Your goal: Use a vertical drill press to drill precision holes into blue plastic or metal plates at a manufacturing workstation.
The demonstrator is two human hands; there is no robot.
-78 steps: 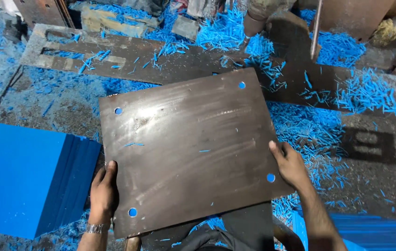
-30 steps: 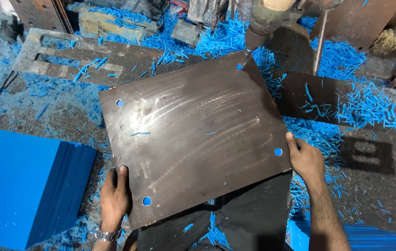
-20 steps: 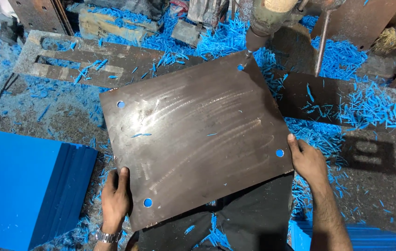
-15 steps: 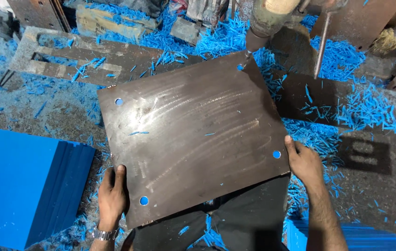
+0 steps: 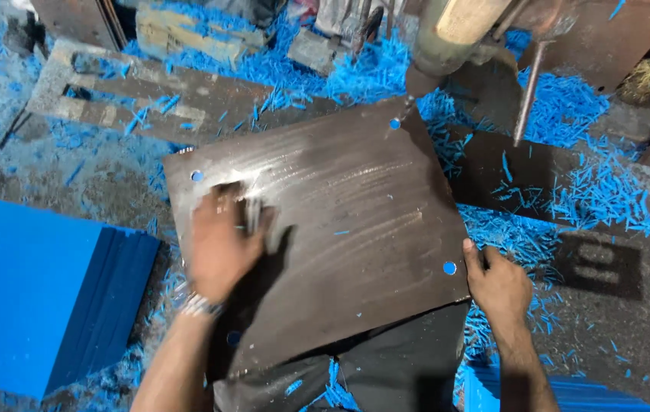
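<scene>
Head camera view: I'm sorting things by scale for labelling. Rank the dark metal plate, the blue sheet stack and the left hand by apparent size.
1. dark metal plate
2. blue sheet stack, cut off by the frame edge
3. left hand, blurred

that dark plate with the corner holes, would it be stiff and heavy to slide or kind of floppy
Probably stiff: the dark plate lies flat with straight edges, no sag. Likely heavy for its size, since it looks like scuffed metal. It may slide easily on the loose blue shavings; the right hand grips its corner.
</scene>
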